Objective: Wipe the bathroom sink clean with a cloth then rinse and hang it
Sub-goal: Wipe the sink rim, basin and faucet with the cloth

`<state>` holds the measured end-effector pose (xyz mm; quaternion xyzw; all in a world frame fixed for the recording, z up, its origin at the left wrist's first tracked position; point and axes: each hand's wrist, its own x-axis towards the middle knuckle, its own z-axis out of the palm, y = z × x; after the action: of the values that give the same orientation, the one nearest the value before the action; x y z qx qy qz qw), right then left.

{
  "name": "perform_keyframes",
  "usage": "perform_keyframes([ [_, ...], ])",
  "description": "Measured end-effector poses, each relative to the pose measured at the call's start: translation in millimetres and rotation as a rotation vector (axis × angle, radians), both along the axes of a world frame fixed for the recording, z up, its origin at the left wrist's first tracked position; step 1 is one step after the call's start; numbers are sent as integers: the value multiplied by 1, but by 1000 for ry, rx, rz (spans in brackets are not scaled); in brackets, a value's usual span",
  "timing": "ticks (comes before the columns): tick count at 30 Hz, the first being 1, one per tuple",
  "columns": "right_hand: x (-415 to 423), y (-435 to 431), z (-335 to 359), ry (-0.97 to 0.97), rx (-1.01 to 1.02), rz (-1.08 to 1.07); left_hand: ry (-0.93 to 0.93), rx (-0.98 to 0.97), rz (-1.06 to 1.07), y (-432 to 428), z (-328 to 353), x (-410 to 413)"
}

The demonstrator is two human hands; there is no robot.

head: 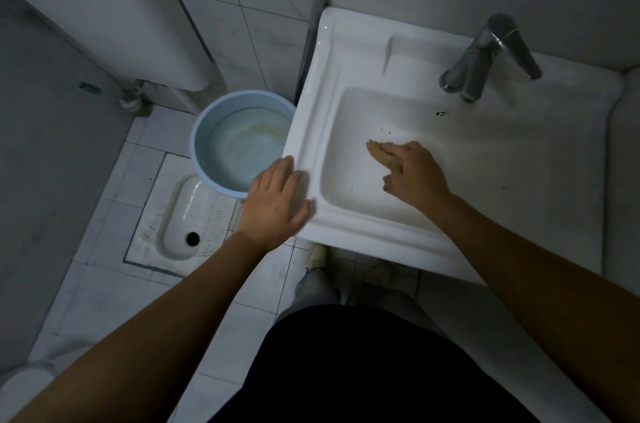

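The white square bathroom sink [346, 52] fills the upper right, with small dark specks scattered in its basin. My right hand [415, 173] presses a small tan cloth [375, 150] flat against the left part of the basin; only the cloth's far end shows past my fingers. My left hand [277, 201] lies flat on the sink's front left corner, fingers spread, holding nothing. A metal faucet [485, 55] stands at the back rim; no water runs from it.
A light blue bucket [207, 132] with water stands on the floor left of the sink. A squat toilet [183, 215] is set in the tiled floor below it. A white cistern [104, 7] hangs at upper left. A grey pipe [313, 28] runs behind the sink.
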<state>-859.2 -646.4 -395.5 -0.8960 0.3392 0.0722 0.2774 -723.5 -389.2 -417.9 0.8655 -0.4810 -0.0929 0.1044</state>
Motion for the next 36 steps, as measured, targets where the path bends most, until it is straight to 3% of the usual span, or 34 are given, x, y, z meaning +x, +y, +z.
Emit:
perform_keyframes([
  [4, 57, -9, 28, -121, -45, -57, -11, -49, -67, -22, -6, 15],
  [10, 133, -29, 36, -156, -141, -26, 15, -163, -85, -34, -26, 21],
  [16, 184, -9, -9, -82, -52, 18, 55, -232, -47, -36, -32, 23],
  [20, 172, 1, -37, -161, -134, 30, 68, -229, -43, -37, -32, 24],
  [26, 136, -15, -43, -36, -228, 180, 105, -268, -43, -38, -31, 25],
  [31, 108, -17, -45, 140, 1, -32, 100, -258, -49, -38, -28, 25],
  [33, 82, -15, -48, 110, 150, -179, 103, -257, -52, -38, -27, 26],
  [36, 36, -11, -50, 72, 213, -341, 98, -238, -55, -38, -27, 25],
])
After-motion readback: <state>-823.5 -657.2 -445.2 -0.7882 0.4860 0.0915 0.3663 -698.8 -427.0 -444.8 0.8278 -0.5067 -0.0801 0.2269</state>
